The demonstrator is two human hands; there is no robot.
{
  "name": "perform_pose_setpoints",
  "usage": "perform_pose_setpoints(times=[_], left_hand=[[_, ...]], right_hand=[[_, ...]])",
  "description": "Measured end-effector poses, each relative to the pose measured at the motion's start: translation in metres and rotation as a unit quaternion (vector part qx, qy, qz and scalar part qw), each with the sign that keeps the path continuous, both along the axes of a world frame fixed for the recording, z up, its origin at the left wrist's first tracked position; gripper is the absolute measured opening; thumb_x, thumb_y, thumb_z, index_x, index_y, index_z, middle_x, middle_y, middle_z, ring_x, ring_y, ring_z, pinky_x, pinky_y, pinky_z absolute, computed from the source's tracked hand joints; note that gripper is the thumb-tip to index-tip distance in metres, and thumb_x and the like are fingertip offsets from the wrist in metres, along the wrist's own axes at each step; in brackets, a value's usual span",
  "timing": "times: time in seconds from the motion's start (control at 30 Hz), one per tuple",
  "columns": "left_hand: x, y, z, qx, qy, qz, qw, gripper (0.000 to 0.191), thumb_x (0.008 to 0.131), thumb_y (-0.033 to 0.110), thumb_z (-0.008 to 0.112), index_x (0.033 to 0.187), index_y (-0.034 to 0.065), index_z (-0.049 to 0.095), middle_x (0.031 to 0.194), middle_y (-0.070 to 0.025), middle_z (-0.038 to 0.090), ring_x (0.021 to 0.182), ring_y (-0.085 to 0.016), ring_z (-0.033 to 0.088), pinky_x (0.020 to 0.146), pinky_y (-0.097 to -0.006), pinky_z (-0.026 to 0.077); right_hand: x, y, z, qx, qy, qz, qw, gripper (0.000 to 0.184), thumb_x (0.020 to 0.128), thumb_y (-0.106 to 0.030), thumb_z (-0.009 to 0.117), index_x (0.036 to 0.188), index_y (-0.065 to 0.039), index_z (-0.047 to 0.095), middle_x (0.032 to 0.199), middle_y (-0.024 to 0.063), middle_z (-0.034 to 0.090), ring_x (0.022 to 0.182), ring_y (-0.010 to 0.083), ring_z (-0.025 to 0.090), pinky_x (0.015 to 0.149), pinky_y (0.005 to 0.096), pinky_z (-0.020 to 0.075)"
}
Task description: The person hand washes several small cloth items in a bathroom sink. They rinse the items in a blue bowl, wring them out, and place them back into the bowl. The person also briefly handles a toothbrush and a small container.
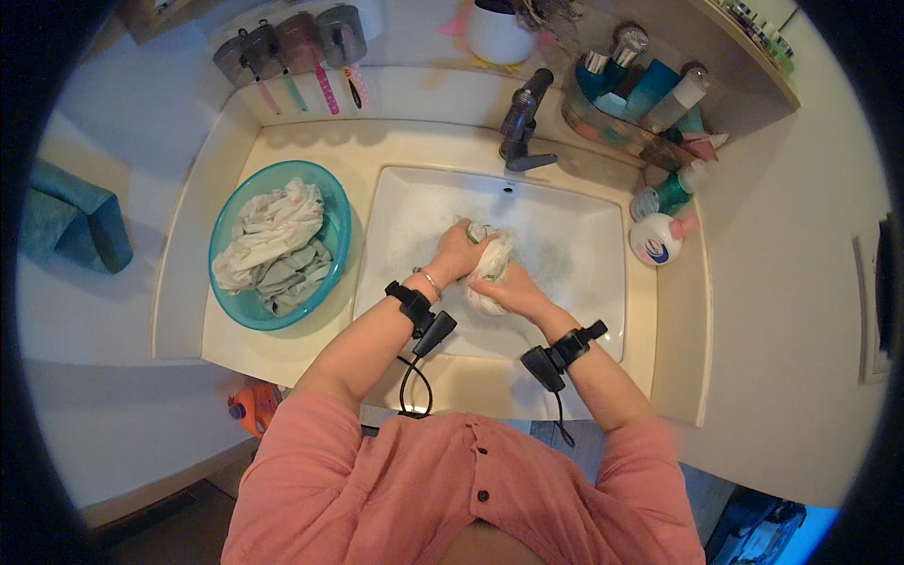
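Bunched between both hands is a wet white cloth (496,258) with some green on it, over the white rectangular sink (586,296). My left hand (459,251) grips its upper part, with the thumb across the fabric. Lower down, my right hand (514,291) is closed around the same cloth, whose loose end hangs below the fingers. Suds and cloudy water show in the basin around the hands. Behind them stands a dark faucet (521,123) with its lever turned to the right.
Left of the sink, a teal plastic basin (344,247) holds crumpled white and grey-green cloths. A white pump bottle (653,239) and a green bottle (674,189) stand at the right edge. Toothbrushes (326,88) hang under wall cups. Black straps with cables circle both forearms.
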State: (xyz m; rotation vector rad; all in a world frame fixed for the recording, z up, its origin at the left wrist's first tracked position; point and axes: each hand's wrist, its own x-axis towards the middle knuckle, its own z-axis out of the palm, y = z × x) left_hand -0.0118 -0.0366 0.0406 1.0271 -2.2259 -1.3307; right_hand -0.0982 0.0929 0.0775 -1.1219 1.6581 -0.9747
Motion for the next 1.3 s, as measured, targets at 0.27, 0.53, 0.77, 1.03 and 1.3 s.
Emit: perform_pose_setpoints(times=[0.27, 0.53, 0.77, 1.03, 1.3], left_hand=[[0.046, 0.002, 0.038, 0.382, 0.25, -0.06, 0.888, 0.088, 0.087, 0.033, 0.064, 0.145, -0.0001, 0.006, 0.133, -0.0183, 0.043, 0.119, -0.025, 0.049, 0.095, -0.0352, 0.044], [0.049, 0.006, 0.049, 0.527, 0.301, -0.107, 0.787, 0.051, 0.085, 0.025, 0.068, 0.126, 0.0023, 0.045, 0.114, -0.0087, 0.057, 0.102, -0.017, 0.058, 0.087, -0.0307, 0.049], [0.039, 0.003, 0.061, 0.328, 0.183, -0.137, 0.917, 0.032, 0.087, 0.023, 0.063, 0.11, 0.0019, 0.056, 0.102, -0.0059, 0.061, 0.089, -0.013, 0.059, 0.079, -0.029, 0.049], [0.023, -0.001, 0.033, 0.08, 0.034, -0.084, 0.993, 0.034, 0.08, 0.026, 0.064, 0.099, -0.0019, 0.059, 0.091, -0.0095, 0.064, 0.084, -0.015, 0.059, 0.074, -0.0312, 0.049], [0.052, 0.007, 0.013, 0.291, 0.124, -0.004, 0.949, 0.037, 0.081, 0.028, 0.066, 0.102, -0.0016, 0.06, 0.094, -0.0123, 0.065, 0.083, -0.02, 0.062, 0.074, -0.0324, 0.05]], right_hand=[[-0.01, 0.013, -0.006, 0.072, -0.43, -0.102, 0.894, 0.063, 0.084, -0.041, 0.063, 0.132, -0.005, 0.044, 0.123, 0.012, 0.056, 0.103, 0.0227, 0.06, 0.088, 0.0336, 0.0486], [-0.007, 0.017, -0.012, 0.063, -0.538, 0.007, 0.841, 0.069, 0.082, -0.043, 0.063, 0.134, -0.005, 0.039, 0.122, 0.0137, 0.056, 0.103, 0.0259, 0.06, 0.089, 0.038, 0.0502], [-0.006, 0.006, 0.019, 0.013, -0.266, 0.084, 0.96, 0.073, 0.075, -0.036, 0.075, 0.131, -0.004, 0.041, 0.122, 0.0097, 0.055, 0.108, 0.0189, 0.056, 0.09, 0.0319, 0.0472], [0.008, -0.007, 0.005, -0.037, 0.046, 0.019, 0.998, 0.052, 0.07, -0.033, 0.069, 0.111, -0.003, 0.057, 0.106, 0.013, 0.063, 0.094, 0.0264, 0.061, 0.083, 0.0363, 0.0475], [0.022, 0.004, 0.011, 0.029, 0.111, 0.036, 0.993, 0.054, 0.076, -0.047, 0.061, 0.109, -0.004, 0.061, 0.105, 0.0174, 0.065, 0.097, 0.033, 0.061, 0.083, 0.0369, 0.0472]])
